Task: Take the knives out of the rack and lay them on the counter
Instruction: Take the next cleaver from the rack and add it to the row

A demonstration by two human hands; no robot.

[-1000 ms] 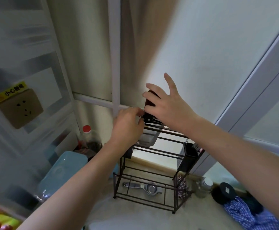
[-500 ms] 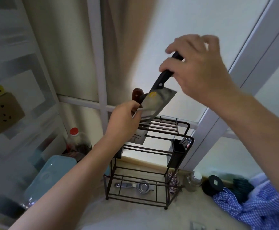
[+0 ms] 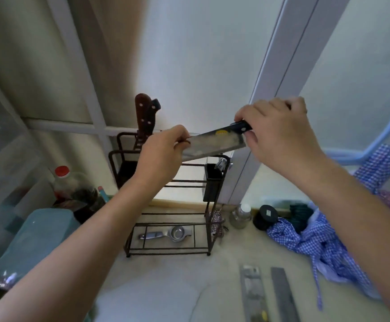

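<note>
A broad cleaver (image 3: 215,145) with a black handle and a yellow sticker hangs level in the air above the dark wire rack (image 3: 170,219). My right hand (image 3: 275,133) grips its handle. My left hand (image 3: 163,152) pinches the far end of the blade. Two more knives stand upright in the rack's back left slot, a brown riveted handle (image 3: 144,115) in front and a black handle (image 3: 155,104) behind it. Two flat knife blades (image 3: 252,293) (image 3: 284,296) lie side by side on the pale counter (image 3: 166,287) at the lower right.
A black cutlery holder (image 3: 212,182) hangs on the rack's right side, a metal strainer (image 3: 175,233) lies on its bottom shelf. A red-capped bottle (image 3: 66,180) and a teal box (image 3: 38,238) stand left. A small jar (image 3: 240,216), a black lid (image 3: 266,217) and blue checked cloth (image 3: 317,242) lie right.
The cleaver came up out of the rack, then swung from steeply tilted to nearly level and moved right. My left hand shifted from the rack onto the blade's end. The view tilted down.
</note>
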